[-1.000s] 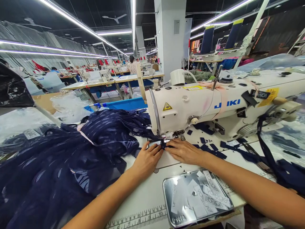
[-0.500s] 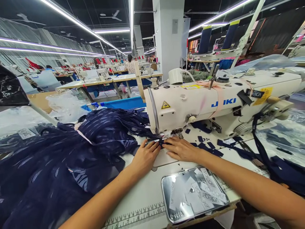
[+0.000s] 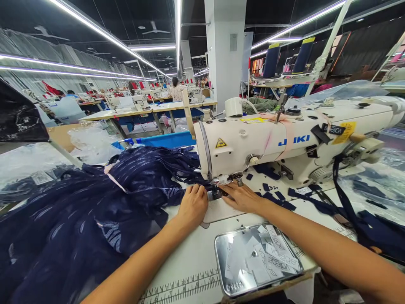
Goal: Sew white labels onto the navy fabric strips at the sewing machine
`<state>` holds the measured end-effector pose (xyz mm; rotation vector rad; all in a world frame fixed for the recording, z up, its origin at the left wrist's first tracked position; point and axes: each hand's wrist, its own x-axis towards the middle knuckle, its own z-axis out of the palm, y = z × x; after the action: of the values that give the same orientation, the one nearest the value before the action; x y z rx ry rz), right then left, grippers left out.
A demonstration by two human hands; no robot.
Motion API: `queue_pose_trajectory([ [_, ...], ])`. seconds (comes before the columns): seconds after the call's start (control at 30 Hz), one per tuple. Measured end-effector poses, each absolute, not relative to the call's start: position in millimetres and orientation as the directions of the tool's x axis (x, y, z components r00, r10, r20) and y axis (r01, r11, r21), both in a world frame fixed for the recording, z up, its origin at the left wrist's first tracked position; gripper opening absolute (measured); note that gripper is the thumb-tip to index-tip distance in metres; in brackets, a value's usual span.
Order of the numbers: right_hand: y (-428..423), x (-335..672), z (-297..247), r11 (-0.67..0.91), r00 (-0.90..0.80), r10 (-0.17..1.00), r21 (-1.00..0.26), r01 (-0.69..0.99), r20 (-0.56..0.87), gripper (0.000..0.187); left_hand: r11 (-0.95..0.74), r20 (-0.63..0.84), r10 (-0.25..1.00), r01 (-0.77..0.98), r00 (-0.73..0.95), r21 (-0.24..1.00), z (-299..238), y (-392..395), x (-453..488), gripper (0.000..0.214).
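Note:
A white sewing machine (image 3: 228,143) with blue lettering stands over a pale work table (image 3: 186,257). Just left of its presser foot (image 3: 216,191), my left hand (image 3: 193,206) is closed, fingers curled down on a navy strap at the end of the garment pile. My right hand (image 3: 243,198) lies right of the foot, fingers stretched out towards the needle area; some fingertips are hidden behind the foot and the machine head. A large heap of navy garments (image 3: 63,228), partly bundled with a pale tie (image 3: 115,179), spreads left of my left hand.
In front of my right forearm sits a metal tin (image 3: 228,291) with printed white labels (image 3: 272,253). Navy scraps (image 3: 268,196) litter the table right of the needle. Dark thread cones (image 3: 271,61) stand behind the machine. Clear plastic bags (image 3: 91,143) lie at the back left.
My left hand has drawn back slightly left from the foot, and its fingers have curled in. My right fingers have lifted and spread a little. The presser foot shows more now.

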<state>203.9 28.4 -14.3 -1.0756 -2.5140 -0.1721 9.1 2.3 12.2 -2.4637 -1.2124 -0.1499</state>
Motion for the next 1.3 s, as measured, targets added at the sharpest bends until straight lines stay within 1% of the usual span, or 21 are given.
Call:
queue_pose_trajectory([
  [0.07,27.3,202.0,-9.3,0.658,-0.610,0.710,-0.023,0.753,0.353,0.040,-0.497,0.277,0.771,0.814,0.573,-0.301,13.8,-0.7,10.9,0.016],
  [0.17,22.2,200.4,1.6,0.653,-0.634,0.725,0.025,0.757,0.269,0.046,-0.442,0.314,0.787,0.840,0.532,-0.314,14.6,0.6,9.9,0.021],
  [0.23,16.2,201.0,7.9,0.661,-0.651,0.718,0.052,0.749,0.245,0.041,-0.443,0.332,0.777,0.839,0.536,-0.317,13.9,5.8,7.8,0.027],
  [0.33,6.6,204.5,11.0,0.685,-0.678,0.691,0.076,0.725,0.250,0.024,-0.493,0.326,0.750,0.815,0.576,-0.305,12.3,15.4,5.5,0.031],
  [0.4,2.5,207.7,9.0,0.706,-0.696,0.666,0.075,0.704,0.269,0.018,-0.514,0.312,0.744,0.804,0.591,-0.299,11.6,20.1,5.6,0.030],
  [0.53,1.7,212.0,4.1,0.753,-0.736,0.607,0.080,0.653,0.300,0.024,-0.506,0.301,0.756,0.811,0.581,-0.296,11.8,23.2,7.7,0.028],
  [0.63,3.4,212.0,5.6,0.768,-0.759,0.588,0.102,0.632,0.278,0.025,-0.503,0.309,0.755,0.814,0.578,-0.291,12.3,23.2,8.5,0.027],
  [0.8,4.7,208.4,10.1,0.771,-0.765,0.588,0.102,0.628,0.263,0.020,-0.507,0.320,0.752,0.816,0.576,-0.276,12.8,23.5,9.3,0.025],
  [0.97,4.8,205.9,5.0,0.765,-0.768,0.580,0.141,0.628,0.270,0.017,-0.498,0.294,0.775,0.827,0.560,-0.261,13.0,24.4,10.5,0.025],
  [1.1,3.1,201.9,0.8,0.739,-0.753,0.591,0.180,0.649,0.291,0.017,-0.490,0.277,0.789,0.834,0.548,-0.253,12.9,26.9,11.4,0.023],
  [1.3,-0.1,192.3,0.7,0.697,-0.727,0.631,0.213,0.684,0.270,0.018,-0.506,0.259,0.785,0.824,0.562,-0.254,12.9,35.2,13.7,0.021],
])
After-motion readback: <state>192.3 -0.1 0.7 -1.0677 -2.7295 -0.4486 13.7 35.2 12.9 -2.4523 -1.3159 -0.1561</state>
